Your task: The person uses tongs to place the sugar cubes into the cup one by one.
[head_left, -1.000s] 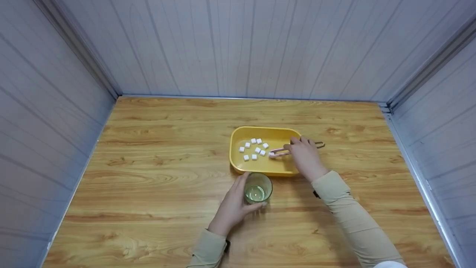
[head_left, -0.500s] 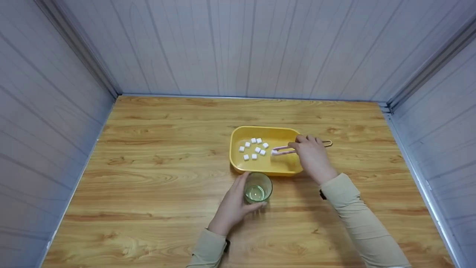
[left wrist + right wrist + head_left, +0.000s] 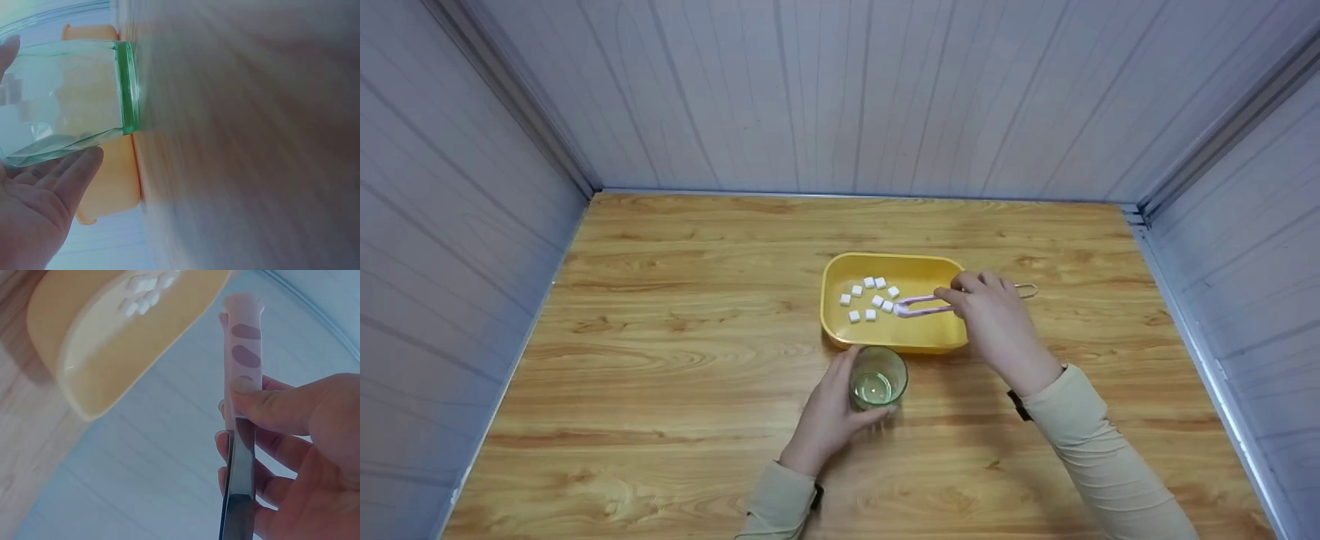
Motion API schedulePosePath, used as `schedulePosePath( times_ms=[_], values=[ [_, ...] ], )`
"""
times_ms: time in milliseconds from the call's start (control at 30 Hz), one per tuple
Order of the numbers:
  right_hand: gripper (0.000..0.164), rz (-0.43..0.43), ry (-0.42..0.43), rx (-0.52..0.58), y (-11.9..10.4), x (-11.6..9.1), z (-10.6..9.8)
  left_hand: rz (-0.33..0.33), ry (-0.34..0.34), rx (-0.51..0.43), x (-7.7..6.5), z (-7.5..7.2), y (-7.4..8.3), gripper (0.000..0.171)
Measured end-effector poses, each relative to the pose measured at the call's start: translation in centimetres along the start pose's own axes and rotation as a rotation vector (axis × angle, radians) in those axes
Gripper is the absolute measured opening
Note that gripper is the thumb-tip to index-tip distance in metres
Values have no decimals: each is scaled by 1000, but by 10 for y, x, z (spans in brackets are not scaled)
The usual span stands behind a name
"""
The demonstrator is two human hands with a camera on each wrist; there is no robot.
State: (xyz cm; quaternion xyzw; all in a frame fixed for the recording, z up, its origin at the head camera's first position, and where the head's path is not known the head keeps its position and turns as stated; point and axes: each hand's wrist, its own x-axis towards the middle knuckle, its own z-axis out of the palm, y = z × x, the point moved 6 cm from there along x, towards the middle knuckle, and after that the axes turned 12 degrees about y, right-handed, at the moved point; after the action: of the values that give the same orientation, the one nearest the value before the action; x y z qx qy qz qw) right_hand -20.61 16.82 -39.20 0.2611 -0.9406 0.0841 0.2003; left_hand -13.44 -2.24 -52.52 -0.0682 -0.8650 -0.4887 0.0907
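My left hand (image 3: 831, 412) holds a greenish drinking glass (image 3: 879, 382), thumb on the near side and fingers on the far left. It stands upright on the table; inside I see only its clear bottom. In the left wrist view the thick green base of the glass (image 3: 127, 87) shows. My right hand (image 3: 994, 319) grips metal tongs with pink tips (image 3: 926, 304), thumb pressing a pink arm in the right wrist view. Their whitish ends hover over the yellow tray (image 3: 937, 268), beside white cubes (image 3: 877, 301). Whether a cube is between the tips I cannot tell.
Several white cubes lie scattered in the left half of the tray, which sits just behind the glass on a wood-grain table (image 3: 660, 337). Pale panel walls (image 3: 840, 97) enclose the table at the back and both sides.
The right hand first drew the tongs to the right and back; since then the tong tips have swung left toward the cubes. My left hand and the glass have stayed put.
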Motion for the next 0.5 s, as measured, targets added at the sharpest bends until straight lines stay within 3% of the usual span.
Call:
schedulePosePath(
  times_ms=[500],
  values=[
    [46,-87,15,1,-32,-18,-16,28,31,11,3,0,1,100]
  ],
)
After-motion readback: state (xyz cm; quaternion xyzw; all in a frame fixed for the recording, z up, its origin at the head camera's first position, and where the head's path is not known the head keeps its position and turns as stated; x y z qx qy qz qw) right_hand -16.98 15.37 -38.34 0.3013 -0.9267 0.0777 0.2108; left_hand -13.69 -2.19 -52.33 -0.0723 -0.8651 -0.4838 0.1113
